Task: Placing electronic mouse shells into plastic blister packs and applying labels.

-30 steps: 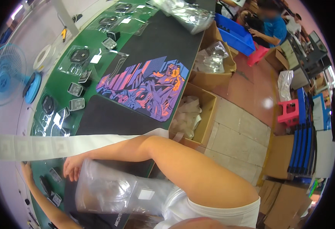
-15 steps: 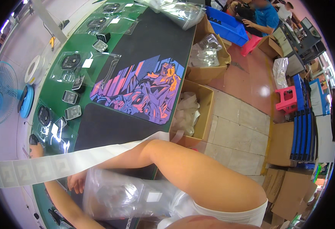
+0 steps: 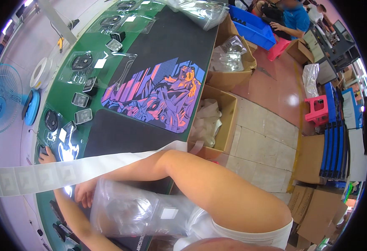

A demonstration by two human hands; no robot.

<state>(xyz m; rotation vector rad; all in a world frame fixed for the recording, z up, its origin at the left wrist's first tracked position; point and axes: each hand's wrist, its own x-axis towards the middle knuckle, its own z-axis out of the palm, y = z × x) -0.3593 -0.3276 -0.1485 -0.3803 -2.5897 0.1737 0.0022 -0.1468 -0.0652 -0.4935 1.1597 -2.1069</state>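
At the table's far left edge, my left hand (image 3: 46, 157) has its fingers closed around a small black object (image 3: 43, 150), whose kind I cannot make out. My right hand (image 3: 84, 193) is lower down, its fingers loosely bent and apart, with nothing visible in them. Next to it, clear plastic blister packs (image 3: 125, 211) lie by my body. A pale strip of labels (image 3: 45, 176) runs across both arms, covering part of the right forearm. Beyond my left hand, an open clear blister (image 3: 68, 133) lies beside a round black part (image 3: 51, 120).
Boxed watch-like devices (image 3: 82, 116) and more clear blisters (image 3: 95, 67) line the green table. A patterned mat (image 3: 158, 98) covers its middle. Cardboard boxes (image 3: 227, 121) with plastic stand to the right. A blue fan (image 3: 1, 100) is at left; a co-worker (image 3: 295, 21) sits far off.
My left hand has moved slightly right and away from me, bringing the black object down to the table edge. My right hand stays almost where it was. The label strip has shifted a little.
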